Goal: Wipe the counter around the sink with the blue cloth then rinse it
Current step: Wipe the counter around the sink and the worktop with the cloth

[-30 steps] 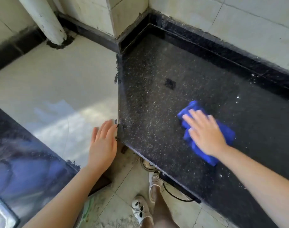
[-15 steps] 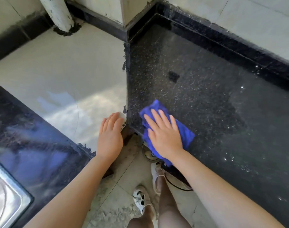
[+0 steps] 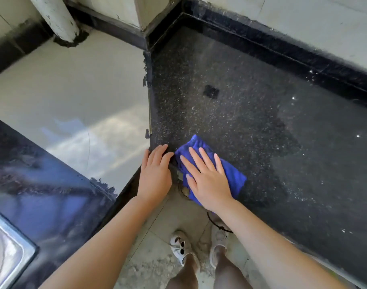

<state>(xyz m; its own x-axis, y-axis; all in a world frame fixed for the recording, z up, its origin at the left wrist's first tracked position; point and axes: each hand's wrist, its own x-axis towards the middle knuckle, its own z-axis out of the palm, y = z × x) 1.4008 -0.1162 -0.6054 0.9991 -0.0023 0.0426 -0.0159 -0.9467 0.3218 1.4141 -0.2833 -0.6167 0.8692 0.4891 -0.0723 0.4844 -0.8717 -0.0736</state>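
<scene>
crumpled blue microfibre cloth (image 3: 230, 176) sits at the near-left corner of the speckled black granite counter (image 3: 251, 113), partly overhanging the front edge. right hand (image 3: 207, 180) lies flat on top of it, fingers straight and slightly spread, palm pressing down, no pinch or curl. Flat palm probably gives even pressure for wiping and sweeps grit toward the edge

left hand (image 3: 155, 174) is just left of the cloth, fingers straight and together, tips touching the counter corner, holding nothing; looks placed to brace or to catch what gets pushed off

beyond the fingertips: small dark square patch (image 3: 211, 91) on the stone. Further left of the left hand: pale tiled surface (image 3: 69, 97), then corner of a steel sink (image 3: 9, 257) bottom-left. Rinse not yet done, cloth well apart from the sink
</scene>
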